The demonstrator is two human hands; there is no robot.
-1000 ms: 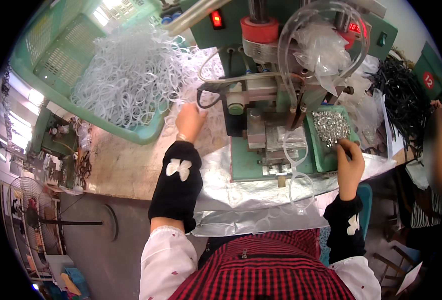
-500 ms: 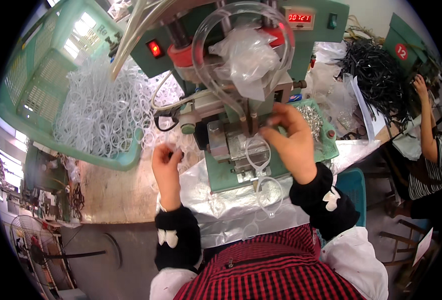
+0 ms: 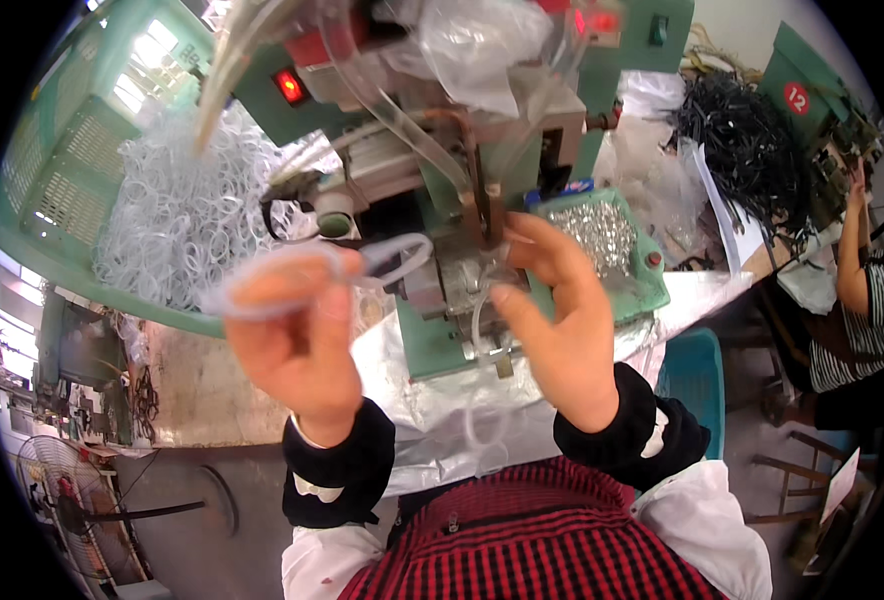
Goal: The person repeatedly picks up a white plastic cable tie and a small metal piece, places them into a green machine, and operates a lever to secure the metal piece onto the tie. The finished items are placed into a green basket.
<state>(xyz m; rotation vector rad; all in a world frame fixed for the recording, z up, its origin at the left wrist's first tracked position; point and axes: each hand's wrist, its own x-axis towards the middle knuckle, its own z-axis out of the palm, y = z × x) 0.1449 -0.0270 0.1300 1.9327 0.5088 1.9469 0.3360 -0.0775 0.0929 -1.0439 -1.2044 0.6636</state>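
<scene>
My left hand (image 3: 297, 340) is raised in front of the green press machine (image 3: 462, 130) and pinches a loop of clear plastic tubing (image 3: 312, 275) between thumb and fingers. The loop runs right, toward the machine's head. My right hand (image 3: 557, 310) is beside the machine's lower head, fingers spread, fingertips close to a thin clear tube hanging there; I cannot tell if it grips anything. Behind that hand is a green tray of small shiny metal parts (image 3: 602, 230).
A green basket (image 3: 52, 230) piled with clear tubing loops (image 3: 187, 210) stands at the left. Black cords (image 3: 742, 150) lie heaped at the back right. Another person (image 3: 862, 290) sits at the right. A blue bin (image 3: 697, 375) is by my right side; a fan (image 3: 62, 500) stands lower left.
My left hand has come up from the bench holding a tubing loop toward the machine. My right hand has dropped slightly and opened beside the machine's head. The view has moved closer.
</scene>
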